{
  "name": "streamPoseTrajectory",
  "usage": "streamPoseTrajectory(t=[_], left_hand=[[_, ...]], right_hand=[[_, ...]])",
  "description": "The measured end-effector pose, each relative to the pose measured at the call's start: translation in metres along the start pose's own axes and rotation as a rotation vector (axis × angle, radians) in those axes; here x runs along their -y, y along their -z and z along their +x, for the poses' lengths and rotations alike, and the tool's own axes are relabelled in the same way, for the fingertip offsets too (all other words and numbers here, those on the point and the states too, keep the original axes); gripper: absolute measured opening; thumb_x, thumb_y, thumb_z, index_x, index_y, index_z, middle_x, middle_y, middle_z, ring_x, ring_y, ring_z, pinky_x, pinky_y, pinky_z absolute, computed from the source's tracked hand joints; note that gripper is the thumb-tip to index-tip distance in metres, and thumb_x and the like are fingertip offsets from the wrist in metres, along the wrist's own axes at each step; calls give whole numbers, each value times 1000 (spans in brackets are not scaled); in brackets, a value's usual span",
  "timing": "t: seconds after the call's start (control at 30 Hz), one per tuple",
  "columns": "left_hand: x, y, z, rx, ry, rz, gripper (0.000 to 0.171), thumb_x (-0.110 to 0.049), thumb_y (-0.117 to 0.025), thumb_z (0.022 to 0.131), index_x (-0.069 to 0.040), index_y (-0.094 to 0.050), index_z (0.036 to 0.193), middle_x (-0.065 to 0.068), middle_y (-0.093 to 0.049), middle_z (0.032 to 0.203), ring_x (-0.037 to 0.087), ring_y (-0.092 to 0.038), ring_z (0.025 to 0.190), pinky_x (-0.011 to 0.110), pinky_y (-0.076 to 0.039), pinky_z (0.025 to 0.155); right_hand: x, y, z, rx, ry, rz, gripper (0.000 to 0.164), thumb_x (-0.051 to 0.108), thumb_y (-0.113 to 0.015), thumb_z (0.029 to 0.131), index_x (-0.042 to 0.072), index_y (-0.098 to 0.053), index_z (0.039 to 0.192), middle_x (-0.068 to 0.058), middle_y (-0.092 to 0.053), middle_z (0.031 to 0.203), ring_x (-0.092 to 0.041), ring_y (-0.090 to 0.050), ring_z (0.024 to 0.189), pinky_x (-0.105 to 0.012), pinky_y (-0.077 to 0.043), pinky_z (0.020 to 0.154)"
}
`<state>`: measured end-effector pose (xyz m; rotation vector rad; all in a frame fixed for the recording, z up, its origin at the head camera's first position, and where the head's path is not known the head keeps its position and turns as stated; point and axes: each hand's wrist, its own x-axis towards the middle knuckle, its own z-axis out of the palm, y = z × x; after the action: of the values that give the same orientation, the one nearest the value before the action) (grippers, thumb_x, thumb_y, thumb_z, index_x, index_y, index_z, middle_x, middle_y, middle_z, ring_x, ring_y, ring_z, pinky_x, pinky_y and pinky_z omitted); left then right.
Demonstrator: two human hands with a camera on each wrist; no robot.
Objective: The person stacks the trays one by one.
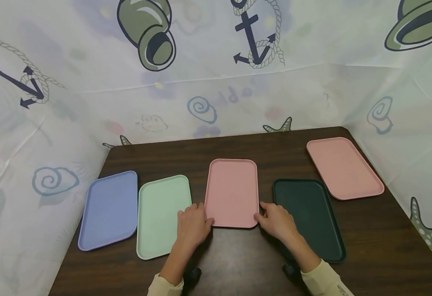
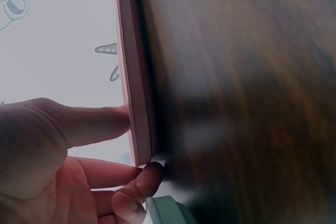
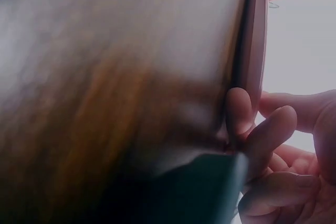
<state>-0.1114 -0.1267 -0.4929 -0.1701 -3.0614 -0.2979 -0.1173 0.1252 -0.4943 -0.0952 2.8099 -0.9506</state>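
A pink tray [image 1: 231,193] lies at the middle of the table with its long sides pointing away from me. My left hand [image 1: 193,226] grips its near left corner, thumb on the rim and fingertips at the outer side, as the left wrist view shows. At the near right corner my right hand [image 1: 277,221] pinches the same tray between thumb and fingers. In the right wrist view the fingertips [image 3: 240,109] sit at the tray's lower edge. A light green tray [image 1: 164,218] lies partly beneath the left hand, and a dark green tray [image 1: 308,218] partly beneath the right.
A blue tray [image 1: 108,211] lies at the far left, next to the light green one. A second pink tray [image 1: 345,168] is at the back right, close to the dark green tray. Patterned cloth [image 1: 216,78] surrounds the brown table [image 1: 238,267] at the back and sides.
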Motion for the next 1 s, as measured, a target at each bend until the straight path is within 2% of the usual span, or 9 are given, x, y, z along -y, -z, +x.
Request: streamPoseTrajectory(t=[0.13, 0.3, 0.53, 0.77, 1.0], left_hand=[[1, 0, -1, 15, 7, -16, 31, -30, -75, 84, -2, -67, 92, 10, -57, 75, 30, -57, 72, 44, -36, 63], [0, 0, -2, -10, -4, -52, 26, -27, -76, 83, -4, -67, 90, 9, -57, 74, 29, -56, 70, 43, -35, 62], [0, 3, -15, -51, -17, -107, 24, -26, -78, 80, -6, -66, 86, 5, -55, 72, 27, -56, 68, 41, -33, 59], [-3, 10, -28, -81, -12, -158, 26, -26, -79, 80, -7, -67, 93, 4, -57, 76, 25, -56, 71, 38, -30, 59], [-1, 15, -27, -70, 4, -179, 28, -28, -79, 82, -6, -68, 96, 3, -54, 73, 24, -54, 69, 36, -29, 58]], right_hand=[[3, -1, 0, 13, -4, 1, 49, 23, -68, 88, -1, -61, 130, 7, -52, 57, -13, -46, 49, -31, -34, 44], [4, -1, 1, 12, -14, 24, 50, 18, -68, 86, -2, -60, 131, 8, -56, 59, -12, -49, 51, -31, -36, 45], [1, 4, -5, 46, -23, 118, 50, 15, -69, 86, -2, -59, 132, 6, -60, 60, -12, -48, 46, -27, -33, 43], [0, 11, -9, 74, -15, 203, 51, 13, -69, 87, -2, -58, 134, 1, -59, 56, -12, -48, 42, -27, -34, 41], [1, 15, -3, 105, -11, 220, 51, 13, -69, 88, -1, -56, 135, -1, -61, 57, -11, -48, 42, -26, -33, 42]])
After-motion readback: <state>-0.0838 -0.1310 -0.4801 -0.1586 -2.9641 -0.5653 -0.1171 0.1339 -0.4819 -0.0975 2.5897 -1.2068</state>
